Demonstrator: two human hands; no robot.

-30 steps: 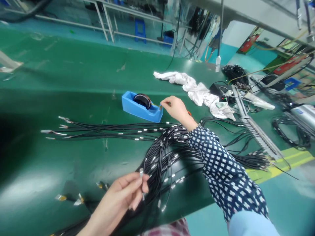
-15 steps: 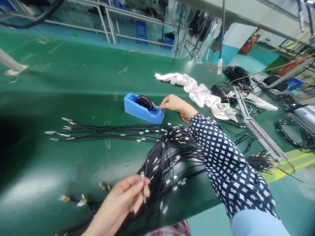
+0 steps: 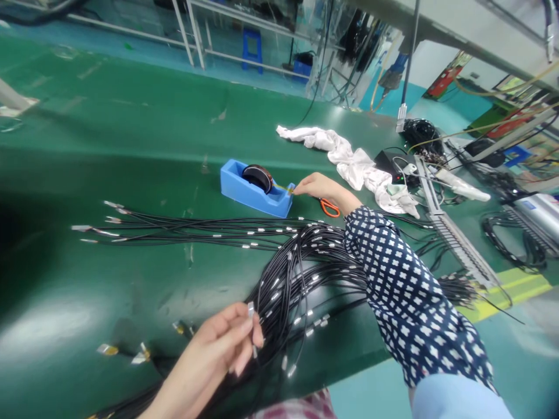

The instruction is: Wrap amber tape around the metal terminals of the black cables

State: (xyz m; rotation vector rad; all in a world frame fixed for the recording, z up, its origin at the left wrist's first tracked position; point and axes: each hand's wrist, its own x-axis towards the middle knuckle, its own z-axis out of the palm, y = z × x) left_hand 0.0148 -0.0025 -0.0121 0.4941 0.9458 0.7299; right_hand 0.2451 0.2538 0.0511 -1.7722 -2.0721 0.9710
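Note:
My left hand [image 3: 220,340] is closed in a pinch around a cable end [image 3: 250,310] with a silvery tip, above the near side of the table. Behind it a thick bundle of black cables [image 3: 275,285] with small white tags curves across the green surface. At the front lip of a blue tape dispenser [image 3: 255,201], my right hand [image 3: 321,187] pinches the end of the amber tape [image 3: 283,188]. That strip runs back to the dark tape roll [image 3: 257,178] in the dispenser. Orange-handled scissors or pliers [image 3: 330,208] lie beside my right wrist, partly hidden.
A crumpled white cloth [image 3: 349,160] lies beyond my right hand. To the right are a slotted grey rail [image 3: 458,241], a black box [image 3: 388,163] and coiled cables [image 3: 421,137]. Cable ends with yellowish wrapping [image 3: 109,349] lie at the near left. A cable with a metal plug [image 3: 401,118] hangs overhead.
My right hand has moved slightly right, away from the dispenser's lip, and more amber tape shows beside it. More of the orange handles is visible. My left hand keeps its hold.

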